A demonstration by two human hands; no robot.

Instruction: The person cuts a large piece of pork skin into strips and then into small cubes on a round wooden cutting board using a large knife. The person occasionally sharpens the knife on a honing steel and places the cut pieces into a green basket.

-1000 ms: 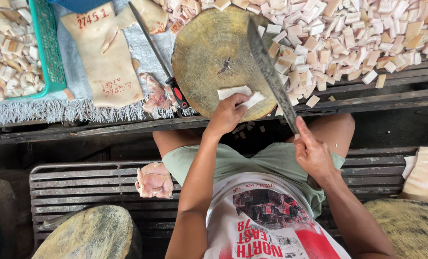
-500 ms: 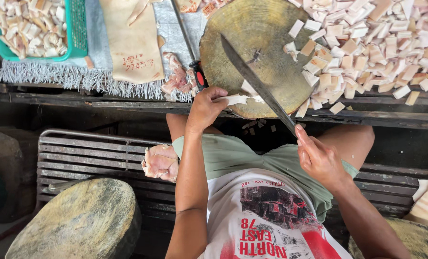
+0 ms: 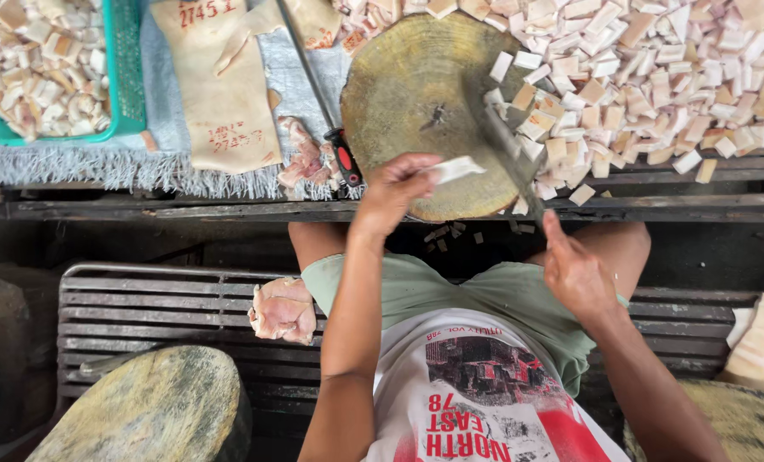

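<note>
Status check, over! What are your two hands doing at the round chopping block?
Left hand pinching pale strip on round block. Right hand gripping cleaver, blade on block. Cut cubes piled right.

Pale strip of fat (image 3: 455, 168): thin, whitish, flat piece, pinched at one end by left hand (image 3: 395, 190), other end sticking out to the right over near edge of round wooden block (image 3: 425, 111). Cleaver (image 3: 503, 145): long dark blade, motion-blurred, tilted diag. across block's right side, just right of the strip; handle end in right hand (image 3: 574, 272), below block's edge.
</note>
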